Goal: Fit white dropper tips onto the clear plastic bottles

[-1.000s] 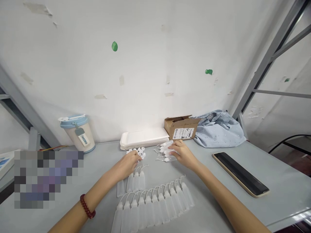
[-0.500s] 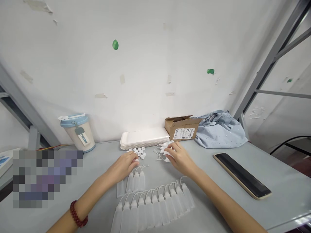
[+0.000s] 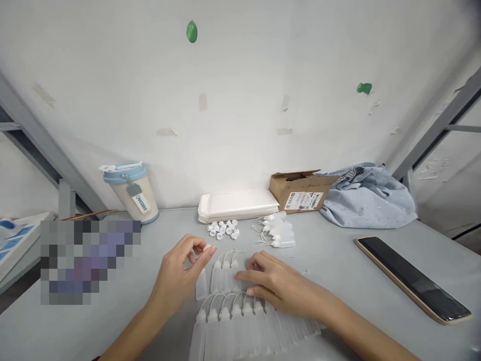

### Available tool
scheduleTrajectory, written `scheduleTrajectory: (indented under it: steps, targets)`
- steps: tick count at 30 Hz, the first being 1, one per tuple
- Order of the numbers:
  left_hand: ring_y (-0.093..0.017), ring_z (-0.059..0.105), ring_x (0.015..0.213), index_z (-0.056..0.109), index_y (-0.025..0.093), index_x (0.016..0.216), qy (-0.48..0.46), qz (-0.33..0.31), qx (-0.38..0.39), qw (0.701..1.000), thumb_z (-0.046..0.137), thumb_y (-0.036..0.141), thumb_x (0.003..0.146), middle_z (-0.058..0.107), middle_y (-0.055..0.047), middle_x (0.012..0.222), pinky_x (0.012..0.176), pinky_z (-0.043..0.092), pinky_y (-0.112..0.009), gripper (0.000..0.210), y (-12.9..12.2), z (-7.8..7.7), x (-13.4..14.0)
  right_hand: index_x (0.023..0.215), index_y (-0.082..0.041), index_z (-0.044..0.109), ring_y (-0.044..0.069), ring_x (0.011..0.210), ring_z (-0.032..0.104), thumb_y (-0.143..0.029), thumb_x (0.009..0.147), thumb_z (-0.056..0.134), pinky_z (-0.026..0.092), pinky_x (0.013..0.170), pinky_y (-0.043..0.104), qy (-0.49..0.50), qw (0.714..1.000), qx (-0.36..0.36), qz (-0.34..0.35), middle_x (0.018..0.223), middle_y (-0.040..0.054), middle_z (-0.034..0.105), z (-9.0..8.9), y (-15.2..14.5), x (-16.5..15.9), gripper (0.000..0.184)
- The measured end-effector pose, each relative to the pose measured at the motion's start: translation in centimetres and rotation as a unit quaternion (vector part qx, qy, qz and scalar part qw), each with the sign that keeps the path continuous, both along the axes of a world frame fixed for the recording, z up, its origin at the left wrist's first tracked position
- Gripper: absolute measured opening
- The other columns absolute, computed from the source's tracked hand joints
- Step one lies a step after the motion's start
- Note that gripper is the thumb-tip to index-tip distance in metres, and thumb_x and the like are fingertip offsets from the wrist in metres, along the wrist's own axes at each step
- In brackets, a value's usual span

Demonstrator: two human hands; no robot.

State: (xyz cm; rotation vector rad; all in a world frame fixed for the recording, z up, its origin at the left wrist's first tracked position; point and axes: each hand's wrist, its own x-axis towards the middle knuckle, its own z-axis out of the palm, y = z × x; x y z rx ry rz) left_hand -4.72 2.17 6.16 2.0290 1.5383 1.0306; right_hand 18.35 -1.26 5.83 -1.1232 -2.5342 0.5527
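Note:
My left hand (image 3: 182, 271) pinches a small white cap (image 3: 207, 247) between thumb and forefinger, above a translucent plastic bottle (image 3: 201, 286) without a tube. Just to its right, a short row of translucent squeeze bottles (image 3: 221, 278) with thin bent tubes lies on the table. My right hand (image 3: 270, 281) is over the right end of that row, its thumb and forefinger apart and no object visible between them. Nearer to me is a long row of similar bottles (image 3: 225, 331), partly covered by my right hand. Loose white caps (image 3: 223, 229) lie behind my hands.
More small tubed bottles (image 3: 283, 233) lie in a pile at the back. Behind are a stack of white boxes (image 3: 240, 203), an opened cardboard box (image 3: 300, 193) and blue cloth (image 3: 368, 200). A tumbler (image 3: 131, 195) stands left; a phone (image 3: 411, 276) lies right.
My right hand has left the pile of small bottles and come back toward me, over the bottle rows. My left hand has drawn away from the loose caps with a cap in its fingers.

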Motion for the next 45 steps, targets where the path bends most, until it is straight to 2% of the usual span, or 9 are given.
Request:
scheduleTrajectory:
  steps: [5, 10, 14, 19, 23, 26, 30, 37, 45]
  targets:
    - [-0.015, 0.052, 0.063, 0.056, 0.022, 0.073, -0.017, -0.020, -0.057, 0.998, 0.047, 0.049, 0.083, 0.058, 0.001, 0.073, 0.047, 0.039, -0.020, 0.030, -0.9, 0.1, 0.5, 0.117, -0.028, 0.055, 0.017, 0.083, 0.049, -0.030, 0.093, 0.042, 0.043, 0.074, 0.027, -0.009, 1.000, 0.012, -0.003, 0.092, 0.0050, 0.051, 0.0, 0.3, -0.6, 0.027]
    - [-0.015, 0.057, 0.063, 0.057, 0.022, 0.077, -0.036, -0.027, -0.099, 0.994, 0.052, 0.050, 0.079, 0.062, 0.001, 0.073, 0.050, 0.042, -0.021, 0.029, -1.0, -0.2, 0.7, 0.110, -0.025, 0.058, 0.016, 0.077, 0.050, -0.032, 0.094, 0.039, 0.041, 0.073, 0.028, -0.037, 0.999, 0.030, -0.010, 0.081, 0.0029, 0.051, -0.3, 0.6, -0.9, 0.025]
    - [-0.015, 0.059, 0.063, 0.056, 0.021, 0.075, -0.052, -0.043, -0.121, 0.990, 0.052, 0.049, 0.078, 0.061, 0.001, 0.072, 0.050, 0.043, -0.022, 0.028, -1.0, -0.2, 1.0, 0.102, -0.021, 0.060, 0.016, 0.075, 0.052, -0.034, 0.094, 0.040, 0.041, 0.071, 0.028, -0.058, 0.997, 0.035, -0.021, 0.081, 0.0036, 0.054, -0.5, 0.9, -0.6, 0.025]
    - [-0.014, 0.056, 0.058, 0.055, 0.021, 0.076, -0.073, -0.047, -0.112, 0.990, 0.057, 0.044, 0.075, 0.057, 0.002, 0.068, 0.052, 0.045, -0.023, 0.023, -1.2, -0.2, 1.2, 0.098, -0.018, 0.059, 0.017, 0.072, 0.051, -0.028, 0.094, 0.041, 0.041, 0.066, 0.027, -0.025, 0.996, 0.078, -0.034, 0.077, 0.0043, 0.054, -0.2, 1.0, 0.1, 0.021]
    - [-0.012, 0.053, 0.058, 0.055, 0.021, 0.078, -0.127, -0.073, -0.144, 0.979, 0.061, 0.038, 0.073, 0.054, 0.004, 0.065, 0.054, 0.045, -0.023, 0.020, -1.1, -0.5, 1.4, 0.099, -0.019, 0.056, 0.018, 0.078, 0.050, -0.020, 0.092, 0.041, 0.042, 0.068, 0.028, 0.033, 0.994, 0.101, -0.038, 0.083, 0.0061, 0.054, 0.2, 0.4, 0.1, 0.017]
    - [-0.011, 0.050, 0.057, 0.055, 0.019, 0.077, -0.194, -0.108, -0.186, 0.957, 0.065, 0.035, 0.071, 0.051, 0.005, 0.063, 0.051, 0.043, -0.021, 0.020, -0.9, -0.8, 1.5, 0.098, -0.021, 0.053, 0.016, 0.075, 0.051, -0.017, 0.088, 0.045, 0.043, 0.065, 0.026, 0.086, 0.994, 0.057, -0.032, 0.086, 0.0046, 0.054, 0.5, -0.3, -0.3, 0.014]
    - [-0.011, 0.050, 0.060, 0.056, 0.018, 0.076, -0.255, -0.137, -0.244, 0.926, 0.068, 0.030, 0.066, 0.052, 0.004, 0.066, 0.050, 0.043, -0.020, 0.021, -0.8, -1.0, 1.7, 0.094, -0.021, 0.052, 0.013, 0.069, 0.052, -0.009, 0.082, 0.045, 0.040, 0.056, 0.020, 0.136, 0.989, -0.056, -0.010, 0.087, 0.0016, 0.056, 1.0, -1.1, -0.7, 0.018]
    - [-0.010, 0.050, 0.059, 0.058, 0.017, 0.075, -0.286, -0.190, -0.282, 0.896, 0.068, 0.022, 0.065, 0.053, 0.005, 0.063, 0.055, 0.043, -0.021, 0.015, -1.2, -0.6, 1.9, 0.094, -0.022, 0.057, 0.013, 0.077, 0.054, -0.004, 0.080, 0.043, 0.041, 0.065, 0.021, 0.162, 0.976, -0.149, -0.004, 0.087, -0.0007, 0.059, 1.9, -1.6, -0.9, 0.027]
    - [-0.010, 0.046, 0.060, 0.060, 0.018, 0.081, -0.270, -0.216, -0.272, 0.898, 0.067, 0.025, 0.072, 0.050, 0.006, 0.061, 0.058, 0.041, -0.022, 0.013, -1.7, -0.8, 1.7, 0.095, -0.021, 0.056, 0.014, 0.079, 0.053, -0.018, 0.089, 0.041, 0.040, 0.068, 0.024, 0.224, 0.941, -0.253, -0.023, 0.090, 0.0005, 0.063, 2.3, -1.5, -0.7, 0.016]
